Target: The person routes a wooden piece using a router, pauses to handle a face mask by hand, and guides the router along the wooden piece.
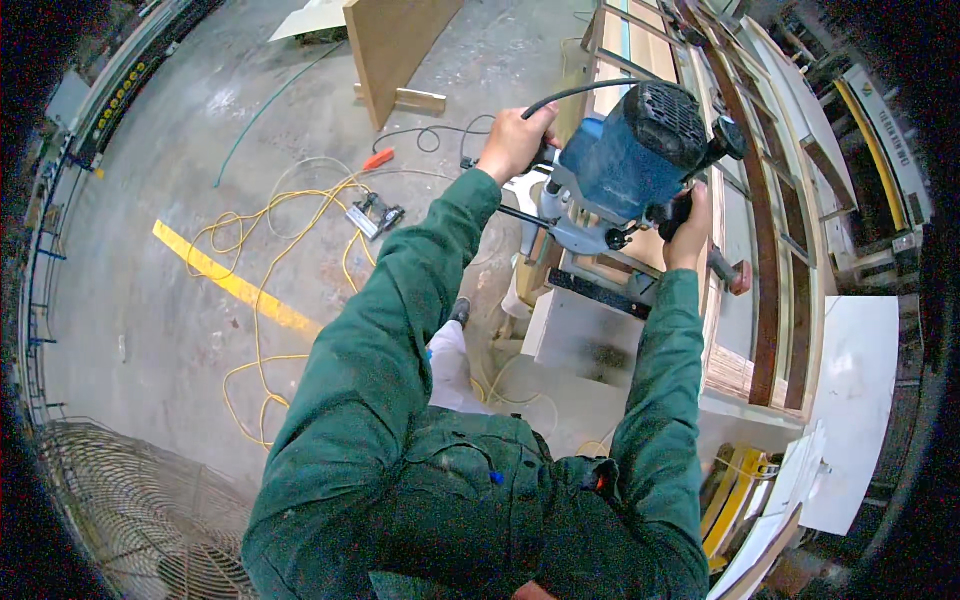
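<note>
A blue plunge router (622, 165) with a black vented top stands upright in front of me, over wood at the bench edge. My left hand (515, 143) is wrapped round the handle on its left side; the handle is mostly hidden by the fingers. On the other side, my right hand (688, 230) grips the black right handle. From the router's top a black power cord (580, 92) curves to the left past my left hand. The bit and what lies right under the base cannot be made out.
A long wooden frame (768, 250) runs along the right, with a white panel (850, 410) beyond it. Yellow cords (262, 330) loop across the floor at left, near a small metal tool (372, 216). An upright brown board (390, 50) stands at far left-centre; a wire-caged fan (150, 520) is near left.
</note>
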The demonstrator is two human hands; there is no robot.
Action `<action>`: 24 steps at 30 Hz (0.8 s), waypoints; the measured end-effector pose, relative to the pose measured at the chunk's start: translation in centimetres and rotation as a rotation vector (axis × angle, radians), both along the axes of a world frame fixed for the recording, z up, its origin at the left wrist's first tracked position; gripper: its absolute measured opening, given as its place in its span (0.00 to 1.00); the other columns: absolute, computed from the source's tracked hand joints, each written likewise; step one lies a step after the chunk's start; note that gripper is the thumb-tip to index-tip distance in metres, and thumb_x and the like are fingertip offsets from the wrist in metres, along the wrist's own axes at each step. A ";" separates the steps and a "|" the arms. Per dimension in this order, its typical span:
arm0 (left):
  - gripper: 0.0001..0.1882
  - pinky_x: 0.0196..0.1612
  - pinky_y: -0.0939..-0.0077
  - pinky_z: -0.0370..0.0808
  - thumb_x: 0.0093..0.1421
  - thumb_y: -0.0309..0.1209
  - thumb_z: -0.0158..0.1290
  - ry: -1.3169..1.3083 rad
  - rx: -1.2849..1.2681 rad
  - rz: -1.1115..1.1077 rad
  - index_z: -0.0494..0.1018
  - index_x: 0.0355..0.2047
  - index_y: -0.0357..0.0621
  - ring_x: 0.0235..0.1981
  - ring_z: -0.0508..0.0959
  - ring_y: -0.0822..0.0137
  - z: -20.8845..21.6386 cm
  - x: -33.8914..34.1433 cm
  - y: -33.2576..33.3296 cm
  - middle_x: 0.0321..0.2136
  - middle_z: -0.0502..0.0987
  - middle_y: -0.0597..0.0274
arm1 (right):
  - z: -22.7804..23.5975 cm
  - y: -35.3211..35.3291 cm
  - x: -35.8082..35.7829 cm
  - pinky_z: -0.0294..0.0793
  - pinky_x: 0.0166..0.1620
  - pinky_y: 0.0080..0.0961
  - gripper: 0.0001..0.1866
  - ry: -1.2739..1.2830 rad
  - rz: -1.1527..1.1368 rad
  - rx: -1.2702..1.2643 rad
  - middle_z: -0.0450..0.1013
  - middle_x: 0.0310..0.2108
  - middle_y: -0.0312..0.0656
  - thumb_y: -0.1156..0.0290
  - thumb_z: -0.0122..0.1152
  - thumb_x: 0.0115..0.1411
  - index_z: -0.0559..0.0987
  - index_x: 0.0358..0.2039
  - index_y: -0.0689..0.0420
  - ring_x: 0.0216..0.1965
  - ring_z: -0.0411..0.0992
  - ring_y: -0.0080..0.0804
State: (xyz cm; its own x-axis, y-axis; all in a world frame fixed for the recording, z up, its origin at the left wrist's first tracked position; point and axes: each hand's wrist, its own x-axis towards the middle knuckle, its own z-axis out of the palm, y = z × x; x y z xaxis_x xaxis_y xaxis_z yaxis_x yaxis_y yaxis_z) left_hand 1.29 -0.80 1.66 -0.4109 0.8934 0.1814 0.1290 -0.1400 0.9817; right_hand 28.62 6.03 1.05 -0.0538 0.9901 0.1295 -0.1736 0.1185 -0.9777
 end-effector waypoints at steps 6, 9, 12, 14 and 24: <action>0.25 0.27 0.73 0.72 0.58 0.47 0.47 -0.016 -0.014 -0.017 0.75 0.19 0.35 0.20 0.77 0.68 -0.2 0.4 -0.7 0.16 0.77 0.56 | -0.7 -0.8 0.7 0.64 0.18 0.21 0.24 0.005 -0.037 0.007 0.69 0.18 0.37 0.47 0.48 0.60 0.74 0.25 0.58 0.16 0.67 0.26; 0.25 0.27 0.73 0.72 0.58 0.47 0.46 0.031 -0.037 -0.022 0.75 0.20 0.35 0.21 0.77 0.68 -0.3 0.4 -1.1 0.16 0.77 0.56 | -0.3 -1.8 0.6 0.65 0.19 0.22 0.21 0.030 -0.030 0.017 0.67 0.19 0.36 0.49 0.49 0.60 0.72 0.24 0.56 0.17 0.67 0.25; 0.26 0.27 0.73 0.72 0.58 0.47 0.47 -0.033 -0.013 -0.031 0.75 0.19 0.35 0.20 0.77 0.68 -0.4 0.6 -1.4 0.17 0.77 0.56 | -0.5 -2.3 0.7 0.64 0.19 0.22 0.22 0.032 -0.036 0.012 0.68 0.19 0.35 0.49 0.49 0.60 0.73 0.25 0.57 0.18 0.67 0.26; 0.26 0.27 0.73 0.72 0.58 0.48 0.47 -0.033 -0.011 -0.039 0.75 0.19 0.34 0.20 0.77 0.68 -0.3 0.8 -1.6 0.17 0.77 0.56 | -1.1 -2.1 1.1 0.64 0.19 0.22 0.25 0.022 -0.064 0.027 0.69 0.19 0.36 0.48 0.47 0.60 0.76 0.26 0.60 0.16 0.67 0.26; 0.25 0.27 0.75 0.70 0.57 0.47 0.49 -0.189 0.012 -0.127 0.74 0.18 0.35 0.20 0.76 0.70 -0.6 -0.6 -0.9 0.16 0.76 0.58 | -0.5 -4.1 0.3 0.65 0.19 0.21 0.26 -0.057 -0.101 0.067 0.70 0.18 0.39 0.49 0.45 0.62 0.75 0.24 0.61 0.16 0.67 0.26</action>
State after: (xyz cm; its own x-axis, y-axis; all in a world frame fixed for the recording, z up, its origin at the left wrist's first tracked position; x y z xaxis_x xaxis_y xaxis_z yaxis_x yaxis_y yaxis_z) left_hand 0.66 -1.73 1.06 -0.3232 0.9384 0.1226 -0.0764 -0.1550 0.9850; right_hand 28.89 1.97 0.55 0.0363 0.9802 0.1948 -0.1016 0.1975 -0.9750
